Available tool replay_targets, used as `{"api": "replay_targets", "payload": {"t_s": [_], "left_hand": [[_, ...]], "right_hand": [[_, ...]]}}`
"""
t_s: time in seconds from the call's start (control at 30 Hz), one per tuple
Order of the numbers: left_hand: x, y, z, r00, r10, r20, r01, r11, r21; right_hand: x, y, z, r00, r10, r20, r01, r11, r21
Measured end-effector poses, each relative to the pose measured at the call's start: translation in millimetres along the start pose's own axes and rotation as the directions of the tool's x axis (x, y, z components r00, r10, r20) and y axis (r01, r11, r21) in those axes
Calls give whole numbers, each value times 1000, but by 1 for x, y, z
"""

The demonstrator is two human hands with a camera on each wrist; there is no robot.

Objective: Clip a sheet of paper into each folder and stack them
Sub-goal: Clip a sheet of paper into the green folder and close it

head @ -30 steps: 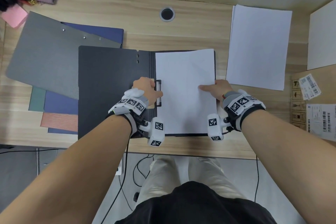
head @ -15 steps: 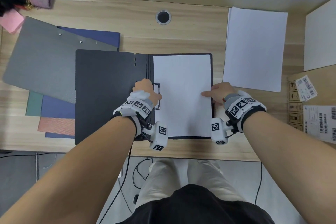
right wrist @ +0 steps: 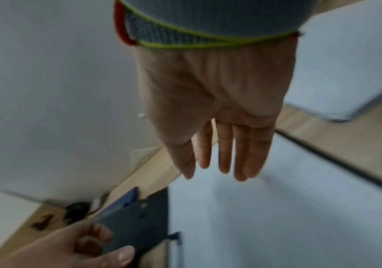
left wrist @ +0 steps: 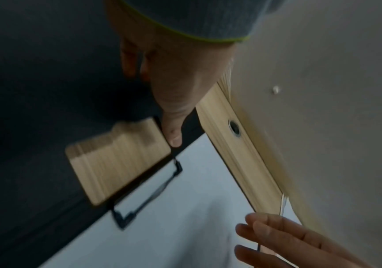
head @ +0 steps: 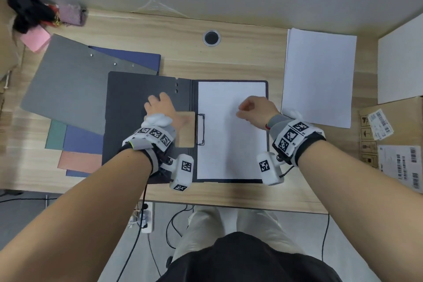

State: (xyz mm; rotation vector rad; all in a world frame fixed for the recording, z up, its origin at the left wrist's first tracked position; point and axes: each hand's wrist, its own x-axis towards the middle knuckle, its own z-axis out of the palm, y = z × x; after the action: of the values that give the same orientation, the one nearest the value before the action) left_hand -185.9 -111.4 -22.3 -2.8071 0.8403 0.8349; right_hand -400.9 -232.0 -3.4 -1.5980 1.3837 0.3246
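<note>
A dark folder lies open on the desk. A white sheet lies square on its right half, with its left edge under the black wire clip. My left hand rests on the left cover, fingers spread. Its thumb lies along the edge of a rectangular cutout that shows the wood below. My right hand hovers over the sheet with straight fingers and holds nothing.
A pile of white paper lies right of the folder. A grey folder, a blue one and several coloured ones are stacked at the left. A labelled cardboard box stands at the right edge. A cable hole is behind.
My left hand has left the clip and moved left onto the cover. My right hand has come off the sheet's right edge and moved in over it. The sheet now lies straight.
</note>
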Motion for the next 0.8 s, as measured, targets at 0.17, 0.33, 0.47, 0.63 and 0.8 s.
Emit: {"api": "replay_targets", "payload": {"t_s": [0.17,0.33,0.47,0.63,0.8], "left_hand": [[13,-57,-27,967,-197,-164,196,980,-22],[15,-89,-43,957,-286,-45,282,956,-77],[17,-98,-60,931,-363,-40,358,929,-92],[4,-96,-88,959,-285,-2,282,951,-128],[6,-75,-113,994,-5,-111,-17,981,-196]], "right_hand": [[3,-48,32,980,-38,194,65,989,-132],[7,-45,56,967,70,243,10,950,-313],[4,-47,59,971,89,223,-12,945,-326],[3,-48,57,967,82,241,1,945,-328],[-6,-45,47,956,63,288,6,972,-236]]}}
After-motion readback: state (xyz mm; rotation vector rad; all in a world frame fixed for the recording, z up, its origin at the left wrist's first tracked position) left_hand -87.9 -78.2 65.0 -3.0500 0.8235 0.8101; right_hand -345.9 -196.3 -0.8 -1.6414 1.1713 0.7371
